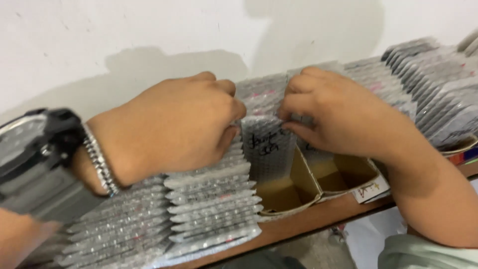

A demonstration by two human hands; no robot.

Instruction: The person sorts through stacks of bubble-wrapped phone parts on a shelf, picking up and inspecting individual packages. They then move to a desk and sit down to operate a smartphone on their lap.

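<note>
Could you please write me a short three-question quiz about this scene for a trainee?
1. True or false: both hands, the left hand and the right hand, are at the same bubble-wrap pouch.
2. What sits open and partly unfilled below the right hand? A) a metal tray B) a cardboard box C) a glass jar
3. What is worn on the left wrist beside the dark watch?

Key
1. True; both pinch the top edge of the upright pouch.
2. B; its brown compartments show beside the rows of packed pouches.
3. A silver bracelet.
</note>
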